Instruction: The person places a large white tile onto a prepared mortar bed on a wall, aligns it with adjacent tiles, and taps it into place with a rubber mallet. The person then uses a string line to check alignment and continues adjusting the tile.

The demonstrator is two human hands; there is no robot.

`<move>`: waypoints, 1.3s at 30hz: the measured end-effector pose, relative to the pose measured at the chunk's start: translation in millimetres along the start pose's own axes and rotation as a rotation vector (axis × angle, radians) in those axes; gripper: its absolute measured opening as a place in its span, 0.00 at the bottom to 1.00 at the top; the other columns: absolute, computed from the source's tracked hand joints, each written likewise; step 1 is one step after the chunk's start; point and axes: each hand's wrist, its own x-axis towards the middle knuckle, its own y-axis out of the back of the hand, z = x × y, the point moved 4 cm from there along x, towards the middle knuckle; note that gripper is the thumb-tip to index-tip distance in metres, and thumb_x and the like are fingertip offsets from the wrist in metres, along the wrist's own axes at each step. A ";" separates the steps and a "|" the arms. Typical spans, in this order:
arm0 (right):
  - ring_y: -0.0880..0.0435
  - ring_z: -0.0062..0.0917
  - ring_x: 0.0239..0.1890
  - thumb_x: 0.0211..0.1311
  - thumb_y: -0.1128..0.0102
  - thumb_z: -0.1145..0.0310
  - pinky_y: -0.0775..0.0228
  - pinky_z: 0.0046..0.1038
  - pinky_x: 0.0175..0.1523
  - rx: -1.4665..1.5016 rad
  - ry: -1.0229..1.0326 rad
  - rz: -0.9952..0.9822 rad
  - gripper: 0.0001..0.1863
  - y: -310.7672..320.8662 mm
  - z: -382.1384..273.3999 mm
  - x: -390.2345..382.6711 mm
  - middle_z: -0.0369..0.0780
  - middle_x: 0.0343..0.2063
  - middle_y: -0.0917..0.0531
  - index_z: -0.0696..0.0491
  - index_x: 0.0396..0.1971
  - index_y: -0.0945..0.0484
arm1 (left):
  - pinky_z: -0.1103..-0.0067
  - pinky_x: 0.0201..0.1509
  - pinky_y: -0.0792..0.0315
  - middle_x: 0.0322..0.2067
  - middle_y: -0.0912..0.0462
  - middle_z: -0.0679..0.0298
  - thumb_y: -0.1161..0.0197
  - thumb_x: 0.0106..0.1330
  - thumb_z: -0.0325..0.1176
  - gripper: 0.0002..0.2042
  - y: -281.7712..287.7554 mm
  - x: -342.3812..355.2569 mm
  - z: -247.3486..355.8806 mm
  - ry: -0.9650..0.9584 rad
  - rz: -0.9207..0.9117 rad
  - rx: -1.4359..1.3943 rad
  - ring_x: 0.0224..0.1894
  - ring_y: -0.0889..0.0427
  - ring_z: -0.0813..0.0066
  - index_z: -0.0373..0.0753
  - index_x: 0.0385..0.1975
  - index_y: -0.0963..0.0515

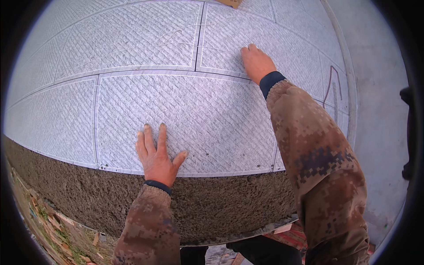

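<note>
My left hand (158, 160) lies with fingers spread on the near grey tile (185, 115), close to its front edge. That tile has a ribbed, rough face with a pale smooth border. Farther off and to the right, my right hand (258, 64) is over the tile behind (300, 53), its fingers curled downward and closed. Whatever the right fingers hold, if anything, is hidden beneath them. A thin pale string (179, 42) runs loosely over the far tiles, on the left of my right hand.
A band of rough brown mortar (229, 205) borders the tiles in front of me. A smooth grey wall (375, 88) rises on the right, with a dark bent line (327, 88) beside it. Brown cardboard (230, 2) shows at the far edge. Debris-strewn ground (66, 232) lies lower left.
</note>
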 end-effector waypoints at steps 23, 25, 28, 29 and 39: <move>0.17 0.40 0.35 0.67 0.41 0.60 0.24 0.36 0.40 0.879 -0.083 -0.305 0.14 158.0 -37.2 -268.0 0.44 0.36 0.17 0.53 0.46 0.19 | 0.51 0.74 0.52 0.72 0.51 0.44 0.28 0.58 0.49 0.45 15.1 1.3 4.6 -0.066 -0.002 0.037 0.73 0.53 0.38 0.46 0.73 0.45; 0.18 0.40 0.35 0.67 0.41 0.60 0.24 0.36 0.39 0.891 -0.062 -0.326 0.13 193.0 -30.7 -317.5 0.43 0.34 0.18 0.53 0.43 0.18 | 0.54 0.75 0.50 0.72 0.48 0.45 0.28 0.59 0.47 0.45 28.1 -15.3 13.4 -0.094 -0.047 -0.070 0.73 0.50 0.40 0.44 0.73 0.46; 0.18 0.39 0.36 0.67 0.41 0.60 0.24 0.37 0.39 0.943 -0.135 -0.456 0.11 240.5 -24.8 -384.0 0.41 0.32 0.19 0.50 0.41 0.17 | 0.58 0.74 0.47 0.70 0.43 0.42 0.28 0.60 0.43 0.45 50.9 -83.1 42.0 -0.053 -0.300 -0.425 0.72 0.45 0.45 0.37 0.73 0.47; 0.18 0.39 0.36 0.67 0.41 0.59 0.25 0.38 0.39 0.952 -0.161 -0.492 0.11 255.3 -22.0 -403.1 0.41 0.32 0.19 0.49 0.41 0.17 | 0.60 0.73 0.43 0.70 0.42 0.43 0.30 0.62 0.43 0.44 55.5 -117.7 56.3 0.063 -0.504 -0.535 0.72 0.42 0.49 0.35 0.73 0.48; 0.18 0.43 0.38 0.67 0.42 0.57 0.26 0.40 0.41 1.188 -0.234 -0.408 0.13 420.6 -21.3 -534.9 0.42 0.36 0.16 0.50 0.40 0.17 | 0.68 0.67 0.33 0.62 0.27 0.51 0.35 0.69 0.34 0.28 232.3 -368.1 280.3 0.129 -1.242 -1.083 0.67 0.30 0.61 0.34 0.66 0.34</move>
